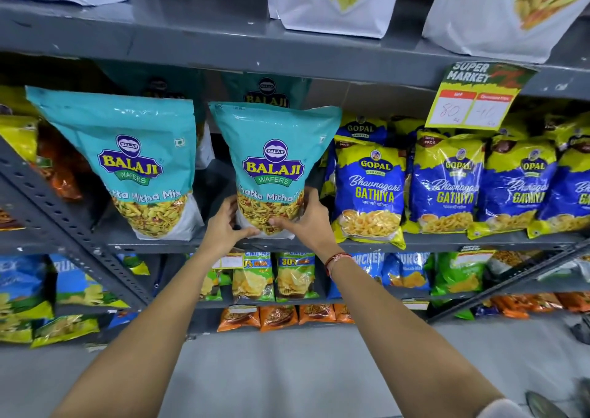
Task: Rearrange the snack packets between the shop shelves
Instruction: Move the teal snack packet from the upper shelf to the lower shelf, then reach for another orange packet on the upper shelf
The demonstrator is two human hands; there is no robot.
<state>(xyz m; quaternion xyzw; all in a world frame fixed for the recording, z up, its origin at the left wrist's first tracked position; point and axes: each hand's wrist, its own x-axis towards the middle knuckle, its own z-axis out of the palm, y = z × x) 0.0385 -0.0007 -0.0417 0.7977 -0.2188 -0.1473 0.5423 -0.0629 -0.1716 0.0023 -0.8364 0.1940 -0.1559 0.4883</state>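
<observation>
Upright, gripped — teal mix packet

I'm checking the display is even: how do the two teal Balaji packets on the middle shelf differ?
The right Balaji packet is gripped at its base by the left hand and right hand; the left Balaji packet stands untouched. The left one tilts more. Both show the same Khatta Mitha Mix design.

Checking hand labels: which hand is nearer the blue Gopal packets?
Right. The right hand grips the teal packet's edge beside the Gopal packets; the left hand holds its far edge.
</observation>
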